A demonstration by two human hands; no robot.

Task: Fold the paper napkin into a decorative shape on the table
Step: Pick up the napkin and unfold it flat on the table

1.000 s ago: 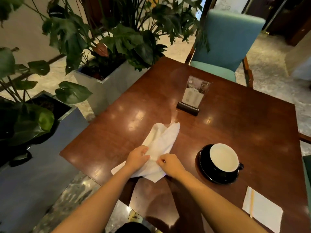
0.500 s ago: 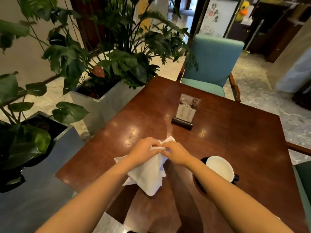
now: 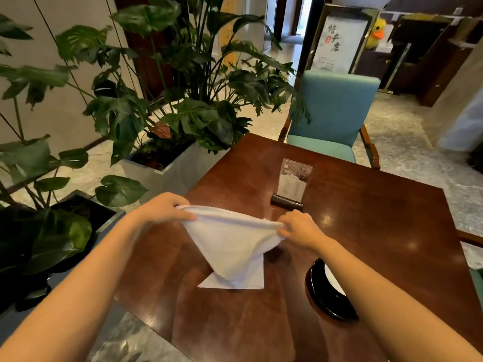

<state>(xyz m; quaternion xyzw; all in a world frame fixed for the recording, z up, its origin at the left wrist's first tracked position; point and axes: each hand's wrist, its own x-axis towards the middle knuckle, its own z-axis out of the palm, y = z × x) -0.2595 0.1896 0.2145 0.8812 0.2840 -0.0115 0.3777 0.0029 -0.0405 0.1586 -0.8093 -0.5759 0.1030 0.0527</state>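
Observation:
The white paper napkin (image 3: 230, 246) hangs stretched between my two hands above the brown wooden table (image 3: 379, 231). My left hand (image 3: 164, 209) pinches its upper left corner. My right hand (image 3: 298, 227) pinches the upper right corner. The top edge runs taut between the hands, and the rest droops to a narrow lower end that touches the tabletop.
A black saucer with a white cup (image 3: 326, 291) sits under my right forearm, mostly hidden. A clear card holder on a dark base (image 3: 291, 186) stands behind the napkin. A teal chair (image 3: 332, 113) is at the far side. Potted plants (image 3: 162, 105) line the table's left edge.
Both hands lifted the napkin off the table and moved apart, spreading it out between them. The view tilted upward, so the cup slid under my right arm.

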